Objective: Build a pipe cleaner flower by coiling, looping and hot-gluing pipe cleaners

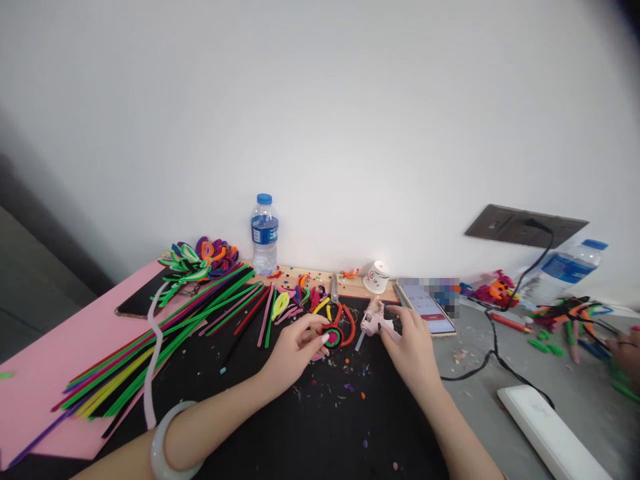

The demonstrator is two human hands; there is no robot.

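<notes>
My left hand (293,350) rests on the black mat (280,427), its fingertips on a small coiled disc of red, green and black pipe cleaner (333,337). My right hand (413,347) grips a pink hot glue gun (373,323), whose clear nozzle stick points down toward the disc. An orange pipe cleaner loop (349,323) curves beside the disc. A pale bangle (170,443) sits on my left wrist.
A fan of long coloured pipe cleaners (165,333) lies left on pink foam (45,373). Scissors (334,290), a water bottle (264,235), a paper cup (376,277) and a phone (427,307) stand behind. A black cable (495,333) runs right. Another person's hand (625,350) is at the far right.
</notes>
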